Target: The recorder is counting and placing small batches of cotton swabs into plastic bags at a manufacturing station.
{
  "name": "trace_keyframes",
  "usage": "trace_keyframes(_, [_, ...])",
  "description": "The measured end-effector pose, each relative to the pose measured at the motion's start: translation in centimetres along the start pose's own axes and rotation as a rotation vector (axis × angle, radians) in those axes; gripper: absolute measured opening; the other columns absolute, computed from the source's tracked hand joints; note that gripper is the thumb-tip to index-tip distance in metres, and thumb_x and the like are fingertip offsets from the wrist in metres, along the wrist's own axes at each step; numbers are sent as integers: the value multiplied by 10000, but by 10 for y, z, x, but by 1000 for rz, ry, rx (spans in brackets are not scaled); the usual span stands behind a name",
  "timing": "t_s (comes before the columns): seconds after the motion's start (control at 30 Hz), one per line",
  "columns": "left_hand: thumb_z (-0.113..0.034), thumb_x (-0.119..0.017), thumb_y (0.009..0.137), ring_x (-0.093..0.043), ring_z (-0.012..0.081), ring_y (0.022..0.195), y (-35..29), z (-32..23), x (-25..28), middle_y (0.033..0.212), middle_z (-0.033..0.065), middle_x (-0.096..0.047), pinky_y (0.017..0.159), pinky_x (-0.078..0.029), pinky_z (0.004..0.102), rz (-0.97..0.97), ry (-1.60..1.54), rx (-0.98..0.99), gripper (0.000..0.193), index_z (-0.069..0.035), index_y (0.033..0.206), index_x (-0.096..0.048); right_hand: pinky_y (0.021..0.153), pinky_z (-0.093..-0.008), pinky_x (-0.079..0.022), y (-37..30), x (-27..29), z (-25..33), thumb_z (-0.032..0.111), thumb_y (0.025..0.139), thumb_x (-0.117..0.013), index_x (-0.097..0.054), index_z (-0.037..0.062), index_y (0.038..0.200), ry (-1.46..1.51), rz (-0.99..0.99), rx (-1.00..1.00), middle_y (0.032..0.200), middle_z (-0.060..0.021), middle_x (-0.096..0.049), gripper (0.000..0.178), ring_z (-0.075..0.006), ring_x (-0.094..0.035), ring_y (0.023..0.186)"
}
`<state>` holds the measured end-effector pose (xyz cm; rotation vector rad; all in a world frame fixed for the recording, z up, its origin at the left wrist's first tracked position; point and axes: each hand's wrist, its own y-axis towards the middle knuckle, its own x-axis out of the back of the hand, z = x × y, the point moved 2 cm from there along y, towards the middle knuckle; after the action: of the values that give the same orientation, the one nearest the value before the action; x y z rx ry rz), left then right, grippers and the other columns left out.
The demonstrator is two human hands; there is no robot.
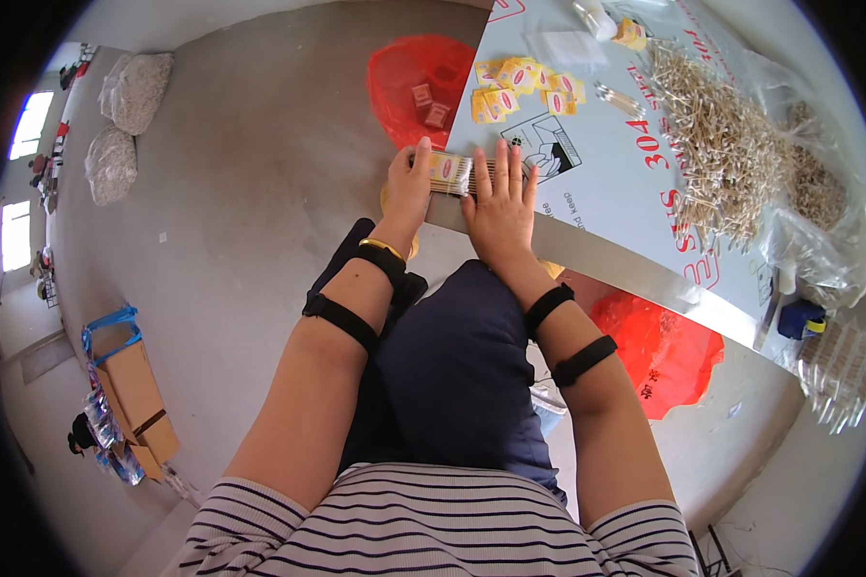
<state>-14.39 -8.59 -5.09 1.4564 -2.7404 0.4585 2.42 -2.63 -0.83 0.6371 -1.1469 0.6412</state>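
My left hand (pixel 409 183) grips the left end of a bundle of thin wooden sticks (pixel 452 173) wrapped in a yellow and red label, at the near corner of the table (pixel 606 192). My right hand (pixel 500 207) lies flat with fingers spread on the table, pressing against the bundle's right end. Both forearms wear black straps. A small heap of yellow and red labels (pixel 520 87) lies just beyond the hands.
A big loose pile of wooden sticks (pixel 722 144) covers the table's right part, with clear bags of sticks (pixel 818 192) beside it. Red plastic bags (pixel 419 82) (pixel 664 351) lie on the floor. A cardboard box (pixel 140 394) and filled sacks (pixel 135 91) sit far left.
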Motion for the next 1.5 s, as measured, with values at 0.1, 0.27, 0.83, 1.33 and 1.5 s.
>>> trace_keyframes(0.1, [-520,-604,1080,-617,154,818,-3,-4,4,876,78,-691,764,-501,326,-32,127,-83,525,-20,940,-682,1306,-620,-110,0,2,4,388,1017,-611,-328,76,1665,62,-9,19,1757,-217,-216,773,-380,-171,1642])
trace_keyframes(0.27, [-527,-592,1084,-605,121,753,-6,-20,16,822,22,-663,663,-491,290,98,-8,87,518,-34,959,-689,1326,-532,-141,-13,22,-45,463,1009,-626,-295,39,1670,273,20,33,1755,-220,-223,852,-341,-188,1644])
trace_keyframes(0.83, [-409,-512,1143,-569,92,709,9,4,27,824,13,-624,583,-478,284,139,93,-189,418,-44,973,-625,1331,-544,-113,1,9,12,654,961,-619,-297,-122,1612,4,112,156,1737,-305,-177,1063,-429,-118,1641])
trace_keyframes(1.33, [-461,-507,1136,-580,72,740,8,2,26,859,-34,-638,609,-482,272,172,87,-13,435,-80,1039,-695,1212,-513,-340,28,24,-36,476,790,-862,-574,114,1455,297,-8,280,1521,-115,-513,810,-351,-449,1423])
trace_keyframes(1.5, [-486,-488,1136,-595,90,799,11,13,30,907,-14,-644,649,-488,301,183,131,53,468,-73,1049,-688,1194,-493,-352,30,33,-40,508,778,-859,-582,114,1432,271,25,249,1493,-115,-525,812,-353,-445,1422])
